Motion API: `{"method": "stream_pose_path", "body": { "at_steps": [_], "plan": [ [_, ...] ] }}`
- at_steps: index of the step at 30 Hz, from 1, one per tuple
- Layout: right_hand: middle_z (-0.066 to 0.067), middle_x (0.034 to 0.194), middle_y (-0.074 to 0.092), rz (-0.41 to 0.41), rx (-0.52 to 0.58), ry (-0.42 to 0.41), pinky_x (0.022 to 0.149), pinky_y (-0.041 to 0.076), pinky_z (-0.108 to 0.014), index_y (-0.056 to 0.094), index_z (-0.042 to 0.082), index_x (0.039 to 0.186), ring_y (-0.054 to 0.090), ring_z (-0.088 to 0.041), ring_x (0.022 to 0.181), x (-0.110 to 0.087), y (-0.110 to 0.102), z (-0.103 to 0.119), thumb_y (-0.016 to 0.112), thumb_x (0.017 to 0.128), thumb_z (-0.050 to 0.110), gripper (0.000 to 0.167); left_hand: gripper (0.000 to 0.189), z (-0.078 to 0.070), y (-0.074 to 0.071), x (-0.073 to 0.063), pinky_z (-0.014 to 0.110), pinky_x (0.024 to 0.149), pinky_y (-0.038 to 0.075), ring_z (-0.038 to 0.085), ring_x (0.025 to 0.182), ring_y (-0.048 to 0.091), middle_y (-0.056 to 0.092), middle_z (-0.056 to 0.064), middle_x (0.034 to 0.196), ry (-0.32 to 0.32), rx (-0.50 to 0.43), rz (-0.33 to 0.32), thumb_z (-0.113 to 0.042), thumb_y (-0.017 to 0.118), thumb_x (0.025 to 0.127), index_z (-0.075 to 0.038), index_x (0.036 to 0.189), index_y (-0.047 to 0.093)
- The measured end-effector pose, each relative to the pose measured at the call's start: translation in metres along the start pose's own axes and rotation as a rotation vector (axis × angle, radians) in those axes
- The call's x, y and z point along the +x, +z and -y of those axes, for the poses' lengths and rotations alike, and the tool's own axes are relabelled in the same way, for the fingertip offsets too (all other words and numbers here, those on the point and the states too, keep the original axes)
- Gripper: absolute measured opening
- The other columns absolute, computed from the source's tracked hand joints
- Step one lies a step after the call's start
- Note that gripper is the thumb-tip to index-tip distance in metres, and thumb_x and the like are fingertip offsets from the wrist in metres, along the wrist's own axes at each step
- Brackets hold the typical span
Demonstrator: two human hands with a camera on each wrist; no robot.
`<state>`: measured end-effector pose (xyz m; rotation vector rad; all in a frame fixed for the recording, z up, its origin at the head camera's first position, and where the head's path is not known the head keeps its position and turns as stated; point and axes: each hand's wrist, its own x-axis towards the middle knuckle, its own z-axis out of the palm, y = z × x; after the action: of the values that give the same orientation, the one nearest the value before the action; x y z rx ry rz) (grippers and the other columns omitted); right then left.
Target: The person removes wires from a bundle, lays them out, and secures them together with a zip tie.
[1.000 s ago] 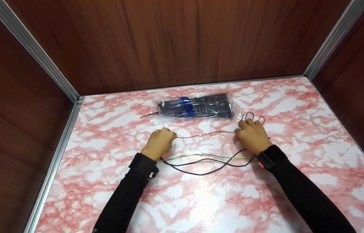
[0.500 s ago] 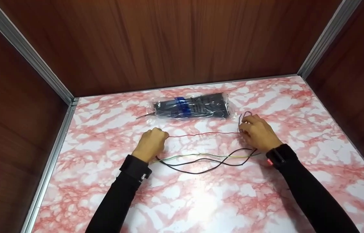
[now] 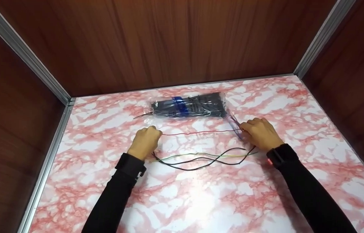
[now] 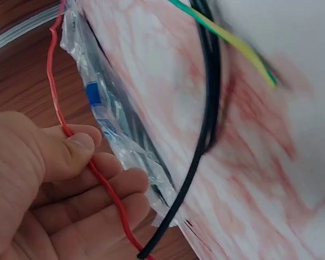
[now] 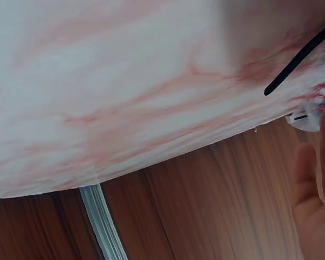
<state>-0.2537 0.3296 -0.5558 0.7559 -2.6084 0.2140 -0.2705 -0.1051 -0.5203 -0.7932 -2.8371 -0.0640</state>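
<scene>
A thin red wire [image 3: 198,132] spans the gap between my two hands above the table. My left hand [image 3: 145,141] pinches one end of it between thumb and forefinger, and in the left wrist view the red wire [image 4: 52,81] runs across the curled fingers. At the other end, my right hand [image 3: 262,136] grips the red wire together with a purple-blue wire [image 3: 234,122] that sticks out to the left of its fingertips. Closer to me on the table lie black wires [image 3: 188,170] and a green-yellow wire [image 3: 198,153]. The right fingertips are mostly outside the right wrist view.
Behind the wires lies a clear plastic bag [image 3: 198,105] of black cable ties with a blue band. Wood-grain panels [image 3: 182,42] with metal edging enclose the pink marbled table [image 3: 169,200] at the back and sides.
The purple-blue wire has swung from behind my right hand to its left. My hands have drawn slightly apart, and the red wire is straighter.
</scene>
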Motion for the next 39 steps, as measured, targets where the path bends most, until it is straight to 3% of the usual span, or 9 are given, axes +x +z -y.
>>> {"method": "stream_pose_path", "body": {
  "at_steps": [5, 11, 16, 19, 23, 28, 33, 36, 39],
  "plan": [
    [-0.007, 0.074, 0.066, 0.005, 0.012, 0.021, 0.065, 0.047, -0.047, 0.065, 0.011, 0.087, 0.063, -0.031, 0.073, -0.004, 0.0, -0.004, 0.077, 0.08, 0.009, 0.014, 0.011, -0.007, 0.002, 0.008, 0.044, 0.06, 0.055, 0.033, 0.067, 0.066, 0.066, 0.011, 0.078, 0.039, -0.009, -0.008, -0.001, 0.067, 0.081, -0.009, 0.086, 0.074],
    [-0.006, 0.073, 0.062, 0.027, -0.044, 0.012, 0.057, 0.044, -0.044, 0.069, 0.013, 0.081, 0.06, -0.03, 0.07, -0.005, -0.003, -0.001, 0.077, 0.081, 0.022, 0.012, 0.015, -0.021, 0.0, 0.016, 0.046, 0.06, 0.055, 0.035, 0.069, 0.067, 0.066, 0.012, 0.079, 0.059, -0.036, -0.031, 0.002, 0.066, 0.08, -0.009, 0.087, 0.074],
    [-0.006, 0.072, 0.054, -0.043, -0.012, 0.045, 0.055, 0.045, -0.041, 0.069, 0.009, 0.076, 0.053, -0.026, 0.063, -0.004, -0.002, 0.007, 0.073, 0.085, 0.018, 0.014, 0.015, -0.021, 0.0, 0.014, 0.047, 0.059, 0.055, 0.036, 0.068, 0.068, 0.066, 0.012, 0.078, 0.053, -0.033, -0.041, 0.002, 0.066, 0.079, -0.008, 0.086, 0.074],
    [-0.007, 0.072, 0.054, -0.044, 0.041, 0.112, 0.055, 0.047, -0.04, 0.066, 0.006, 0.079, 0.053, -0.024, 0.062, -0.004, -0.002, 0.008, 0.071, 0.081, 0.004, 0.006, 0.014, -0.016, 0.002, 0.012, 0.047, 0.058, 0.055, 0.036, 0.066, 0.067, 0.066, 0.012, 0.077, 0.044, -0.021, -0.056, 0.003, 0.066, 0.078, -0.008, 0.085, 0.074],
    [-0.008, 0.07, 0.059, -0.004, 0.115, 0.21, 0.057, 0.048, -0.04, 0.063, 0.005, 0.091, 0.056, -0.024, 0.062, -0.006, -0.003, 0.004, 0.068, 0.071, -0.008, 0.024, 0.015, -0.007, 0.006, 0.01, 0.044, 0.056, 0.054, 0.034, 0.065, 0.067, 0.065, 0.012, 0.076, 0.025, -0.041, -0.041, 0.004, 0.066, 0.079, -0.007, 0.084, 0.074],
    [-0.011, 0.08, 0.073, 0.017, 0.288, 0.387, 0.068, 0.052, -0.043, 0.054, 0.008, 0.114, 0.069, -0.028, 0.074, -0.006, -0.006, -0.003, 0.064, 0.083, -0.005, 0.035, 0.017, 0.003, 0.011, 0.007, 0.041, 0.057, 0.053, 0.032, 0.067, 0.067, 0.065, 0.01, 0.076, -0.001, -0.084, 0.011, 0.005, 0.065, 0.079, -0.008, 0.085, 0.075],
    [-0.01, 0.092, 0.075, 0.088, 0.413, 0.566, 0.076, 0.05, -0.04, 0.053, 0.008, 0.106, 0.07, -0.027, 0.086, -0.004, -0.007, -0.005, 0.062, 0.094, 0.009, 0.016, 0.019, 0.005, 0.011, 0.002, 0.039, 0.055, 0.052, 0.032, 0.066, 0.066, 0.064, 0.009, 0.075, -0.006, -0.092, 0.009, 0.007, 0.065, 0.078, -0.008, 0.084, 0.075],
    [-0.008, 0.089, 0.074, 0.088, 0.342, 0.558, 0.072, 0.048, -0.039, 0.058, 0.009, 0.095, 0.067, -0.026, 0.082, 0.0, -0.007, 0.001, 0.066, 0.092, 0.014, 0.01, 0.018, 0.003, 0.011, 0.0, 0.041, 0.056, 0.053, 0.033, 0.066, 0.066, 0.064, 0.011, 0.076, 0.006, -0.072, -0.003, 0.007, 0.065, 0.079, -0.007, 0.086, 0.074],
    [-0.01, 0.091, 0.072, 0.049, 0.234, 0.466, 0.074, 0.049, -0.044, 0.064, 0.01, 0.094, 0.065, -0.031, 0.084, 0.004, -0.007, 0.01, 0.072, 0.085, 0.015, 0.013, 0.016, 0.0, 0.01, -0.001, 0.042, 0.057, 0.054, 0.034, 0.067, 0.067, 0.064, 0.012, 0.077, 0.033, -0.068, -0.013, 0.007, 0.064, 0.08, -0.005, 0.086, 0.073]
  ]
}}
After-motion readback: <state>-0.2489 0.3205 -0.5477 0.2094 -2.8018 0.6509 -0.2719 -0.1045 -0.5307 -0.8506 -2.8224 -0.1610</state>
